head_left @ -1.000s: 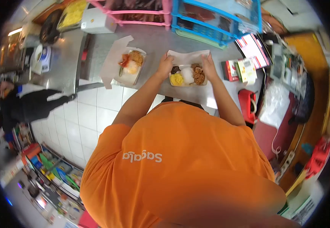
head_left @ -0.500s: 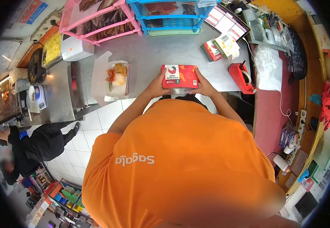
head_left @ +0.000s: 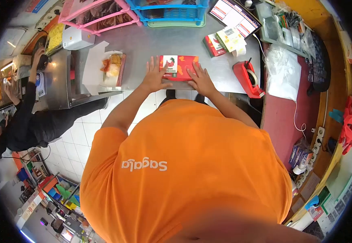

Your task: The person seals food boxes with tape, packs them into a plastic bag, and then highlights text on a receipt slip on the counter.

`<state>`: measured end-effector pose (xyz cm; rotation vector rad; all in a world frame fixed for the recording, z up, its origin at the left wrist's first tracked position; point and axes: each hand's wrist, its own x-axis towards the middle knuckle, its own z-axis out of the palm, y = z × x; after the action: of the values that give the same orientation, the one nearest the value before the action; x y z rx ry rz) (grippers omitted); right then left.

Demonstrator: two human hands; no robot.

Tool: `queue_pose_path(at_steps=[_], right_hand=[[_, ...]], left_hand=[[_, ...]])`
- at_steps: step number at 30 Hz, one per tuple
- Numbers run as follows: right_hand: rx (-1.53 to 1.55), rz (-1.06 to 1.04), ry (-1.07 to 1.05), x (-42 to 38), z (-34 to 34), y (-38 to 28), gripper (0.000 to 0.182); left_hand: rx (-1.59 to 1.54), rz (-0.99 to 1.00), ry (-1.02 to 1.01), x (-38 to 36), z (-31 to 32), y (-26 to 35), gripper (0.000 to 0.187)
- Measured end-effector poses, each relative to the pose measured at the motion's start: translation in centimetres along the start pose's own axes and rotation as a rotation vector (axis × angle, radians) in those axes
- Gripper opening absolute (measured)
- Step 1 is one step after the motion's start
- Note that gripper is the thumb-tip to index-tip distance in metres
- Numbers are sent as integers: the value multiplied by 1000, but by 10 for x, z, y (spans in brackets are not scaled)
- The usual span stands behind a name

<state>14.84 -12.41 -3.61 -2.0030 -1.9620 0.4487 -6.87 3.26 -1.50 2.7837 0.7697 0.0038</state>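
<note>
While a red box (head_left: 183, 65) lies closed, left hand (head_left: 155, 77) and right hand (head_left: 203, 83) upon it, fingers spread open

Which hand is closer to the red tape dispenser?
Right: the right hand is at the right end of the red box, left of the tape dispenser; the left hand, at the box's left end, is farther away.
</note>
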Motion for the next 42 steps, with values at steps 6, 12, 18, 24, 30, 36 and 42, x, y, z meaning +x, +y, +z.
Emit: queue_pose_path(at_steps=[6, 12, 18, 24, 30, 36, 42], right_hand=[[76, -104, -12, -35, -18, 20, 57], [198, 148, 508, -103, -89, 119, 37], [138, 731, 320, -182, -136, 198, 19], [831, 754, 158, -175, -117, 223, 15], [816, 818, 88, -208, -161, 204, 28], [42, 893, 96, -237, -133, 191, 26], [987, 831, 545, -167, -151, 174, 22]], left_hand=[[148, 79, -199, 28, 6, 43, 67], [198, 101, -188, 38, 27, 38, 62], [127, 40, -190, 40, 17, 65, 66], [173, 131, -312, 44, 23, 49, 47], [278, 69, -316, 43, 22, 60, 48], [217, -18, -196, 48, 23, 90, 55], [-11, -68, 46, 51, 48, 107, 67]])
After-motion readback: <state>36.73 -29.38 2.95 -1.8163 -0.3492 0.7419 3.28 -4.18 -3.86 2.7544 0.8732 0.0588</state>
